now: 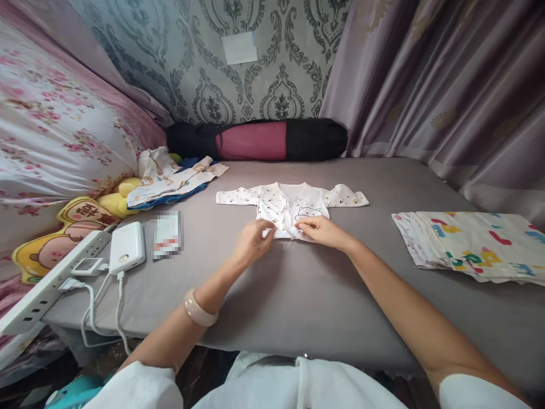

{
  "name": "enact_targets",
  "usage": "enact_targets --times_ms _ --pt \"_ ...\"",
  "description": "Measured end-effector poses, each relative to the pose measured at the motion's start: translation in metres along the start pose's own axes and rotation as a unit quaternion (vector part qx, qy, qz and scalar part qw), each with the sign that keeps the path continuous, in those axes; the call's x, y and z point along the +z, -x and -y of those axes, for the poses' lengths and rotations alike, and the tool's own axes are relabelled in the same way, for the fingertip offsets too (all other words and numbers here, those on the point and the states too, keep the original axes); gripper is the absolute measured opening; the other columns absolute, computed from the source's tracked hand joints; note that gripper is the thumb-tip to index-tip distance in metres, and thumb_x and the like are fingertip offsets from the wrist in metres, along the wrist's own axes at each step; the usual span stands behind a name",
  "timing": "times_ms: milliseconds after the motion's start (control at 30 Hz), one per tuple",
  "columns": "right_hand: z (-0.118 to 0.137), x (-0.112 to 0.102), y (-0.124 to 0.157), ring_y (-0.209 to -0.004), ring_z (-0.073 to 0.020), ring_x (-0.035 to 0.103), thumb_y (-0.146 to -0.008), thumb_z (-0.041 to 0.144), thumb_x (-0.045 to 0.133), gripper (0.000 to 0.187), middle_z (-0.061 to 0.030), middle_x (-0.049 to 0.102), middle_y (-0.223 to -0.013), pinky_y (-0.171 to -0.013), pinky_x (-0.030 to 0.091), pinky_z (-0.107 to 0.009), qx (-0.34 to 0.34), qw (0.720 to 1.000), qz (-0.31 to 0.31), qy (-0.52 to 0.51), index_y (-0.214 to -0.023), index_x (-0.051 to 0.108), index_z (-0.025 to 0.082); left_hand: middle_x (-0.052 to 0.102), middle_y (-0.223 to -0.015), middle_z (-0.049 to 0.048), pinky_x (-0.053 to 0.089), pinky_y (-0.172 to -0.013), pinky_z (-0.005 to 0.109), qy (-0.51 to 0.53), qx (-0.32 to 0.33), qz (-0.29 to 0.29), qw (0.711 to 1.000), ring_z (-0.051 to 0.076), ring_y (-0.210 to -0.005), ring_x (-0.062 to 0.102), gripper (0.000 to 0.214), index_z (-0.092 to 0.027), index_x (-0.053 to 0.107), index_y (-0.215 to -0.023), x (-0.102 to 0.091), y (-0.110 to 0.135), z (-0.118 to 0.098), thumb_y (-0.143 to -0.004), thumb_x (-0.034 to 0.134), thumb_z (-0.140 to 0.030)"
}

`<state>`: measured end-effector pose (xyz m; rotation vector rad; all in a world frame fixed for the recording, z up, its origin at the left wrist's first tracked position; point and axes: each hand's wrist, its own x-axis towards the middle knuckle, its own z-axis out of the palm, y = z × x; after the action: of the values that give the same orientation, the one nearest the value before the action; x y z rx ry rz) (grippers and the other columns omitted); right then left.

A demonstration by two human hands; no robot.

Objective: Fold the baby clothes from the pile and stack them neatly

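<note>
A small white wrap-front baby shirt (272, 200) lies flat on the grey-covered table, both printed sleeves stretched out sideways. It has a line-drawn animal face at the lower right of its front. At the shirt's lower left, my left hand (254, 243) has its thumb and fingers pinched together on the cloth. My right hand (321, 232) pinches the front near the animal drawing, its fingertips pointing left. Thin ties hang about the middle of the hem. Exactly which fold or tie sits between the fingertips is too small to make out.
Folded printed cloths (489, 244) lie at the right. On the left are a power strip (55, 284), a white power bank (128, 247) with cables, a blurred packet (167, 234), baby clothes (170, 184) and plush toys (72, 233). A long black-and-red bag (251, 140) lies along the back.
</note>
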<state>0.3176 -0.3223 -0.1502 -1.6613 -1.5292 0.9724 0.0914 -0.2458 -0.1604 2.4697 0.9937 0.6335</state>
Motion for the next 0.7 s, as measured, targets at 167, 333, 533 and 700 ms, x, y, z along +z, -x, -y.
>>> enact_targets --times_ms 167,333,533,700 --pt "-0.018 -0.031 0.029 -0.048 -0.0076 0.055 -0.092 0.02 0.05 0.019 -0.0034 0.065 -0.07 -0.039 0.039 -0.017 0.236 0.956 -0.174 -0.022 -0.078 0.061 0.014 0.07 -0.093 0.011 0.047 -0.083 0.033 -0.047 -0.22 -0.017 0.974 0.024 -0.091 0.063 0.028 -0.015 0.07 -0.092 -0.016 -0.004 0.044 -0.086 0.055 -0.037" --pt "-0.024 -0.03 0.036 -0.037 -0.0034 0.046 -0.096 0.023 0.049 0.03 -0.0009 0.062 -0.059 -0.03 0.03 -0.014 0.315 0.937 -0.127 -0.084 -0.069 0.057 0.013 0.071 -0.078 0.0099 0.046 -0.075 0.031 -0.032 -0.281 0.052 0.958 0.025 -0.088 0.063 0.031 -0.016 0.073 -0.078 -0.014 -0.013 0.042 -0.083 0.057 -0.042" --pt "-0.02 -0.022 0.032 -0.032 -0.0022 0.04 -0.095 0.032 0.056 0.032 0.0032 0.053 -0.047 -0.026 0.021 -0.012 0.358 0.92 -0.03 -0.158 -0.071 0.059 0.011 0.065 -0.059 0.0054 0.042 -0.063 0.027 0.001 -0.328 0.074 0.942 0.021 -0.071 0.06 0.026 -0.018 0.069 -0.063 -0.009 -0.019 0.03 -0.073 0.062 -0.041" --pt "-0.017 -0.021 0.031 -0.033 0.0005 0.036 -0.096 0.021 0.055 0.025 0.0042 0.055 -0.053 -0.027 0.019 -0.011 0.345 0.891 -0.102 -0.278 -0.072 0.054 0.013 0.052 -0.047 -0.0009 0.035 -0.053 0.024 0.089 -0.345 0.042 0.933 0.015 -0.056 0.051 0.019 -0.019 0.061 -0.058 -0.008 -0.018 0.031 -0.065 0.068 -0.035"
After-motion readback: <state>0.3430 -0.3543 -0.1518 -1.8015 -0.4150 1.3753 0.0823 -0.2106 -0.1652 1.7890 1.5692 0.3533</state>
